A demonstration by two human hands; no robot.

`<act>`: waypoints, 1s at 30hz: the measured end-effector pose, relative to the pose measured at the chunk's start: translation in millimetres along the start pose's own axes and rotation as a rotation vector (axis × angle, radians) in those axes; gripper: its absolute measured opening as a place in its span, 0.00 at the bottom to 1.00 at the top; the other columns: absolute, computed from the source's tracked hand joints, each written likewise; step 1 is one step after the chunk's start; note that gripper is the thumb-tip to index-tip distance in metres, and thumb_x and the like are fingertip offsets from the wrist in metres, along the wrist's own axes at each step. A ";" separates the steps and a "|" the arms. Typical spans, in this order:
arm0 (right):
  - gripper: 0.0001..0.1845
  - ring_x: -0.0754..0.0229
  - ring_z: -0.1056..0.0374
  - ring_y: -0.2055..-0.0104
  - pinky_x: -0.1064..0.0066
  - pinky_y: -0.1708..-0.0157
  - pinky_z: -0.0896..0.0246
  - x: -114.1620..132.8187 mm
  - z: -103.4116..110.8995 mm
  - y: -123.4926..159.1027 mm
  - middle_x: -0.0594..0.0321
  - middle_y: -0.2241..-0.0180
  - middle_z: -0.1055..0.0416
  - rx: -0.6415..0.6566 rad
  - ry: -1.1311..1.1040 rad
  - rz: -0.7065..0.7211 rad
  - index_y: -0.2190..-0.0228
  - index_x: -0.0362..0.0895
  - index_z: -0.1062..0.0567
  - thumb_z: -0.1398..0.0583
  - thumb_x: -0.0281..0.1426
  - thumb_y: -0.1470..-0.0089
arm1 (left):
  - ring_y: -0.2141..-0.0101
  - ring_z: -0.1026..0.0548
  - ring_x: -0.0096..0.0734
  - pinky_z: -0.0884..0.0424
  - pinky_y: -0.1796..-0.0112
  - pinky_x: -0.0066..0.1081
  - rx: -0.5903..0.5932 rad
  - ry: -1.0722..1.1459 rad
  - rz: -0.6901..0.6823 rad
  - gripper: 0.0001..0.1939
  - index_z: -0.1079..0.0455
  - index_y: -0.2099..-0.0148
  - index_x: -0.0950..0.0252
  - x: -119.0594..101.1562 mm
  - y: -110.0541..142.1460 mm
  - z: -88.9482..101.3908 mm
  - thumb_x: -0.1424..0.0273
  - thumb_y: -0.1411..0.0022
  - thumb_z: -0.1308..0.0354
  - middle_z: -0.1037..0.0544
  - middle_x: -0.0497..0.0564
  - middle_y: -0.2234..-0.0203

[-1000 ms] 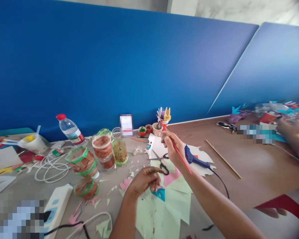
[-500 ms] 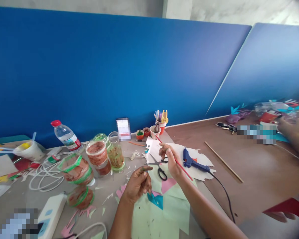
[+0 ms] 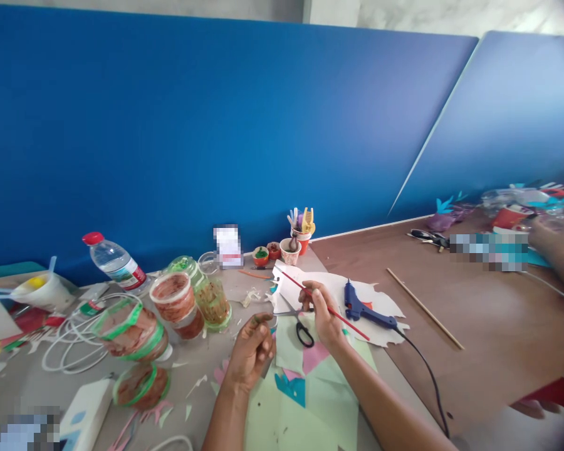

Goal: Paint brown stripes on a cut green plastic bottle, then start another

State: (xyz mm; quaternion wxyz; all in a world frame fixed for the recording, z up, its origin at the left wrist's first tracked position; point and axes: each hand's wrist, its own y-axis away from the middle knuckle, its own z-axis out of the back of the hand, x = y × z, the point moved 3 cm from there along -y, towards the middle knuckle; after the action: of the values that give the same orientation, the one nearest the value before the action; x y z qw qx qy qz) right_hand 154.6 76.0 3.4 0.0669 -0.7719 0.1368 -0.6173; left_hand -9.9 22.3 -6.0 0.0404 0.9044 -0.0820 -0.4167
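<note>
My right hand point(image 3: 328, 316) is closed around a thin red paintbrush point(image 3: 352, 327), which slants from lower right to upper left; its bristles are too small to make out. Paint-stained and curled, my left hand point(image 3: 250, 351) hovers left of it, fingers pinched; whatever may be in them is hidden. Scissors point(image 3: 304, 335) with black handles lie between my hands on pale green paper point(image 3: 319, 407). Pink and blue paper scraps point(image 3: 292, 389) are near my left hand. Beyond the right hand, a blue glue gun point(image 3: 364, 308) rests on white cut paper point(image 3: 326, 280).
Paint-smeared plastic cups point(image 3: 172, 294) and a water bottle point(image 3: 115, 263) stand left. Small paint pots point(image 3: 260, 256) and a cup of tools point(image 3: 302, 241) line the blue partition point(image 3: 192, 125). A wooden stick point(image 3: 425, 308) lies right. Another person's hand point(image 3: 552, 241) works far right.
The paintbrush has tilted flatter in my right hand, its upper end swinging left and down. My left hand has shifted slightly left. The view has turned a little.
</note>
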 end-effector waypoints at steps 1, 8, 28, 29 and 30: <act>0.16 0.64 0.41 0.77 0.71 0.77 0.42 1.7 -0.1 -0.4 0.64 0.74 0.33 -0.008 0.009 0.011 0.62 0.44 0.30 0.49 0.42 0.41 | 0.88 0.45 0.13 0.42 0.82 0.21 -0.007 0.007 -0.007 0.15 0.27 0.62 0.66 -0.2 -0.1 -0.1 0.66 0.51 0.32 0.35 0.39 0.86; 0.14 0.65 0.41 0.78 0.72 0.77 0.42 13.0 -2.4 -8.9 0.65 0.76 0.33 -0.036 0.063 0.066 0.64 0.44 0.31 0.48 0.41 0.41 | 0.82 0.35 0.15 0.35 0.75 0.24 -0.103 0.086 -0.052 0.16 0.27 0.65 0.66 -0.3 -5.0 5.9 0.69 0.57 0.28 0.27 0.43 0.78; 0.15 0.66 0.43 0.81 0.74 0.80 0.46 27.9 -41.4 -109.1 0.67 0.81 0.35 0.039 0.239 0.134 0.75 0.43 0.32 0.47 0.40 0.44 | 0.88 0.44 0.13 0.43 0.82 0.21 -0.133 0.191 -0.120 0.13 0.27 0.66 0.66 -5.6 -5.6 6.8 0.64 0.51 0.31 0.36 0.39 0.89; 0.15 0.66 0.43 0.81 0.74 0.80 0.47 29.3 -39.2 -109.2 0.67 0.81 0.35 0.032 0.221 0.135 0.75 0.43 0.31 0.47 0.40 0.44 | 0.88 0.44 0.13 0.43 0.81 0.21 -0.137 0.191 -0.121 0.13 0.27 0.66 0.66 -5.8 -6.0 7.4 0.65 0.52 0.31 0.35 0.39 0.88; 0.15 0.66 0.43 0.81 0.74 0.80 0.47 30.2 -36.8 -108.0 0.67 0.82 0.35 0.029 0.204 0.142 0.76 0.43 0.32 0.47 0.40 0.44 | 0.88 0.43 0.13 0.42 0.81 0.21 -0.143 0.187 -0.121 0.14 0.27 0.65 0.66 -5.6 -6.5 8.1 0.65 0.52 0.30 0.35 0.39 0.88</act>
State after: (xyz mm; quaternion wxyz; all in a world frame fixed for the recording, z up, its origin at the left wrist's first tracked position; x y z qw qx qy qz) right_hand 138.8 172.5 69.4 0.1070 -0.6923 0.1882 -0.6883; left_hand -18.9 29.6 -8.0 0.0868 0.9374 0.0067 -0.3372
